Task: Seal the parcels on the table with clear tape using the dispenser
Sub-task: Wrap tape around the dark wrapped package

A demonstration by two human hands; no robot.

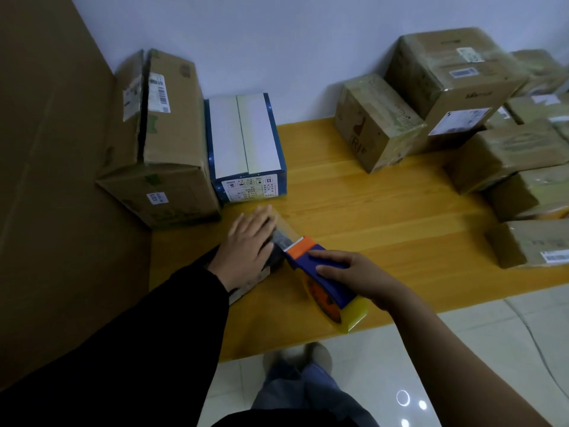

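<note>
Clear tape [284, 236] is being drawn across the small parcel [268, 261] at the surface's [385, 211] near-left edge. Parcel is being pressed by the left hand [249, 245], fingers flat; tape dispenser [311, 255] is being gripped by the right hand [357, 278], fingers curled round it. Next, probably: cutting on the blade [293, 245]. Taped cartons [446, 87] piled right; white wall [277, 41], tiled floor [462, 349].

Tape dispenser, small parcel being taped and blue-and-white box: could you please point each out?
tape dispenser [303, 248]: head view, on its orange front.
small parcel [278, 236]: head view, on its taped top.
blue-and-white box [246, 134]: head view, on its white top.
</note>
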